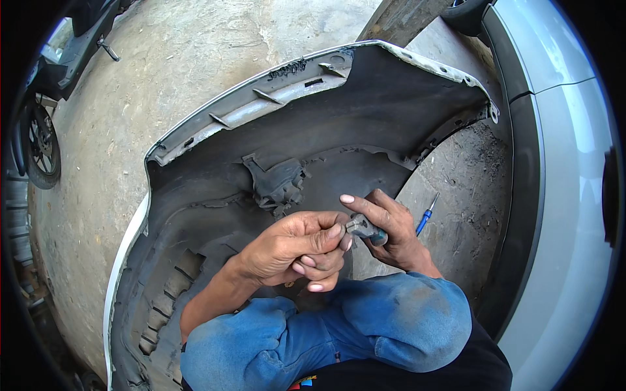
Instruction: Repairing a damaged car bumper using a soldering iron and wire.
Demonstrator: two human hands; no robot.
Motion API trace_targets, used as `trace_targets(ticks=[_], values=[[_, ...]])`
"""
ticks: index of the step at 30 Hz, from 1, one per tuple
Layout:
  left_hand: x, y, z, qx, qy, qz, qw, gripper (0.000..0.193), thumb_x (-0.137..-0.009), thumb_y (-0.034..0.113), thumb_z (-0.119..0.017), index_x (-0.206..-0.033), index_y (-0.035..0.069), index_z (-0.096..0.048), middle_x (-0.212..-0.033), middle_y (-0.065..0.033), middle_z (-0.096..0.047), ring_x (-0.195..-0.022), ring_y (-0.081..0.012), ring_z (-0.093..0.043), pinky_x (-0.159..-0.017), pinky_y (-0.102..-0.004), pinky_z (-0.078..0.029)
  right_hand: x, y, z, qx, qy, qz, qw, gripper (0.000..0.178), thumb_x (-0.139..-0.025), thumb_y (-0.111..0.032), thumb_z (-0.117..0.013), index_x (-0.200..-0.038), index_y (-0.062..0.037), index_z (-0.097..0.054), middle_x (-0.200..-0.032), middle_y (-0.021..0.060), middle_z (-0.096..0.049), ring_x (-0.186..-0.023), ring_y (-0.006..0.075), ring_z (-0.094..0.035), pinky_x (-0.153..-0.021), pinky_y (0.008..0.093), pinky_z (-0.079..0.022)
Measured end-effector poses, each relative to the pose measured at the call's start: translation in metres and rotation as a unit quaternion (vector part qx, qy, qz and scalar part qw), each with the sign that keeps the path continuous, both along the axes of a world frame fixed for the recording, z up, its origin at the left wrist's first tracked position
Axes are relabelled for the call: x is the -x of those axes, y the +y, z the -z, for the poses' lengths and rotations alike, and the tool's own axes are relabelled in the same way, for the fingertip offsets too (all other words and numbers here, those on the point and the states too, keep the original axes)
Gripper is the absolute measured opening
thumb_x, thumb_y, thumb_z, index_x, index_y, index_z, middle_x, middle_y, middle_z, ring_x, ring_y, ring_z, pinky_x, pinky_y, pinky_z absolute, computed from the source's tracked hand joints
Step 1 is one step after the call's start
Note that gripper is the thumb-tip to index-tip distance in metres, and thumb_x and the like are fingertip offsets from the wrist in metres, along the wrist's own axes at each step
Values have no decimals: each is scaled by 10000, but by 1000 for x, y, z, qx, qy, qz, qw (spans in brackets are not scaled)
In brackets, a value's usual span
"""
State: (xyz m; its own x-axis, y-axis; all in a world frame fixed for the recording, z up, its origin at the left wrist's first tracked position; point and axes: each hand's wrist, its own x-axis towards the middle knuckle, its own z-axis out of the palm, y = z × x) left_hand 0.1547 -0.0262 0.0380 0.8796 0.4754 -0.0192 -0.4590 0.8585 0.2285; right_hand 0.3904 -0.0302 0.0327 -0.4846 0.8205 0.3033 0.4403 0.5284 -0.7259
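Note:
My right hand [394, 231] is wrapped round a pair of pliers [365, 229] with a grey metal head, its thumb and forefinger stretched along the tool. The jaws point left and meet the fingertips of my left hand [303, 246]. Those fingers are pinched at the jaw tips; whatever small thing they hold is too hidden to name. Both hands are above my knees. Beyond them lies a large car bumper [365, 117], its dark inner side facing up and its pale rim curving round. A black plastic bracket [277, 182] sits on that inner side.
On the concrete floor [195, 52] to the right of my right hand rests a blue-handled screwdriver [427, 216]. A silver car [567, 150] stands along the right side. At the far left is a motorcycle wheel [42, 143]. A wooden post [404, 19] rises behind the bumper.

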Motion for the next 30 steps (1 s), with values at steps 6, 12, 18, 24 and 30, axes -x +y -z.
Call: trace_targets(ticks=[6,12,18,24,30], values=[[-28,-7,-8,-163,214,-206,941,230,-1137,236,-477,-1085,19,-532,-644,-9,-515,-561,-81,-501,-666,-324,-551,13,-3,23,-50,8,107,993,670,-763,14,-759,-1405,-119,-621,-848,89,-591,-688,247,-625,-596,393,-518],[-33,-2,-12,-429,511,-333,666,171,-1076,155,-595,-1028,-8,-578,-689,-121,-618,-593,-181,-653,-558,-331,-516,22,-5,24,-40,-10,178,983,653,-776,69,-688,-1398,-110,-612,-853,111,-600,-689,289,-621,-593,423,-506],[-30,0,-11,-534,537,-356,548,133,-1038,95,-626,-1025,-37,-642,-792,-160,-692,-662,-229,-717,-573,-347,-529,27,-3,29,-49,6,197,979,636,-787,66,-687,-1395,-107,-613,-847,117,-589,-690,297,-615,-604,422,-501],[-23,7,-4,-643,508,-363,444,154,-949,46,-693,-1039,-30,-593,-854,-179,-666,-758,-314,-707,-661,-423,-584,22,-3,29,-51,26,178,982,631,-791,74,-679,-1392,-105,-611,-857,116,-596,-701,294,-619,-620,417,-503],[-6,22,-11,-724,489,-280,398,271,-843,25,-745,-1074,-36,-619,-830,-134,-607,-795,-279,-685,-703,-395,-610,22,-3,32,-28,12,168,985,649,-788,83,-670,-1403,-116,-609,-864,110,-599,-706,288,-620,-625,420,-503]])
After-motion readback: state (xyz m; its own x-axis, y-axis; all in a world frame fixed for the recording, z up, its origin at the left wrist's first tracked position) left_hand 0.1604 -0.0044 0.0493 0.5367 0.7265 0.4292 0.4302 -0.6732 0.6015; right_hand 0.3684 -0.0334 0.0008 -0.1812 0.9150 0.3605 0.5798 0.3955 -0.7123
